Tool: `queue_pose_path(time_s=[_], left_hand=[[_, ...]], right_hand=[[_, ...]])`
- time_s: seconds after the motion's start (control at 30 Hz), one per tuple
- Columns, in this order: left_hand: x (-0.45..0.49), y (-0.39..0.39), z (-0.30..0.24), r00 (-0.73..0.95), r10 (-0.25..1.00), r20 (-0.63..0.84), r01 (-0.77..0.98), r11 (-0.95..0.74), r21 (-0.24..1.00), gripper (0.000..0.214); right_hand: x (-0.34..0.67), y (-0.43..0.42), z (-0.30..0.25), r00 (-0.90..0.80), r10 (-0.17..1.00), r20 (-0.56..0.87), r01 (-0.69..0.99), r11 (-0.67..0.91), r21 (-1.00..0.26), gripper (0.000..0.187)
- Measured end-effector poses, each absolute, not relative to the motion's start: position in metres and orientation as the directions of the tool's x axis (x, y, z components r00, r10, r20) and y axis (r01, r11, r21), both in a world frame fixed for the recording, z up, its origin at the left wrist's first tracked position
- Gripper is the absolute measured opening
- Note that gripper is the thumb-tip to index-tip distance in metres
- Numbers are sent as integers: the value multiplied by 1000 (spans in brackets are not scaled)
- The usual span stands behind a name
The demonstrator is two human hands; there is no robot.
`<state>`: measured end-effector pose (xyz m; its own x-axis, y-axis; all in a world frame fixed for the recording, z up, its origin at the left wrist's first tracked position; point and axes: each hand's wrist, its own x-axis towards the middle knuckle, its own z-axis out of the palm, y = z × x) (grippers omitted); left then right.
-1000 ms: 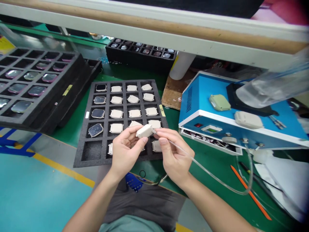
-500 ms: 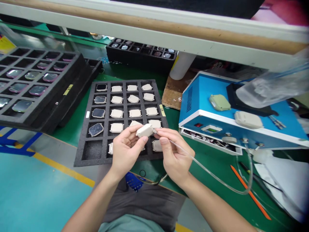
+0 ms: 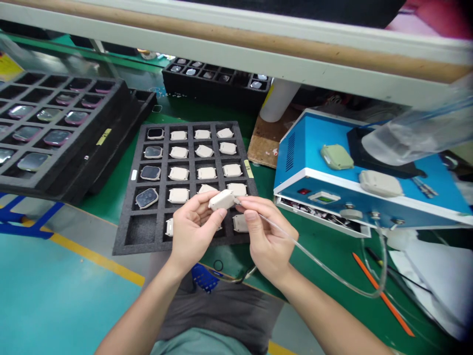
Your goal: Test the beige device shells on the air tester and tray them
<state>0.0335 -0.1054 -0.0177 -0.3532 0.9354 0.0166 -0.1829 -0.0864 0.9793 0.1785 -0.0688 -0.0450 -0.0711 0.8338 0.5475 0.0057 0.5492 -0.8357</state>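
My left hand [image 3: 192,231] grips a small white watch case [image 3: 220,200] between thumb and fingers, just above the near edge of a black foam tray [image 3: 127,231]. My right hand [image 3: 264,236] pinches the tip of a thin clear tube [image 3: 325,268] against the right side of the case. The tube loops off to the right toward a blue machine [image 3: 303,153]. The tray's cells hold several white cases and, in the left column, several dark-screened watch bodies.
More black foam trays with glossy parts sit stacked at the left [image 3: 55,128] and at the back [image 3: 218,81]. Two case parts rest on top of the blue machine. An orange stick [image 3: 382,296] lies on the green mat at right. A shelf beam [image 3: 258,49] runs overhead.
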Motion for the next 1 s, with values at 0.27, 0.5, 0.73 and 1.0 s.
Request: queue_pose_path(time_s=[0.27, 0.5, 0.73, 1.0], left_hand=[[34, -106, -19, -349, 937, 19, -187, -90, 978, 30], [34, -106, -18, -358, 934, 11, -175, -79, 981, 33], [33, -105, -18, -359, 933, 15, -152, -74, 986, 34], [34, -105, -17, -357, 934, 29, -152, -89, 984, 32]], right_hand=[[179, -69, -45, -69, 835, 546, 2, 547, -837, 21], [179, -69, -45, -66, 836, 546, 10, 547, -837, 20], [179, -69, -45, -73, 840, 537, 28, 540, -841, 19], [179, -69, -45, -90, 846, 525, -5, 527, -850, 20]])
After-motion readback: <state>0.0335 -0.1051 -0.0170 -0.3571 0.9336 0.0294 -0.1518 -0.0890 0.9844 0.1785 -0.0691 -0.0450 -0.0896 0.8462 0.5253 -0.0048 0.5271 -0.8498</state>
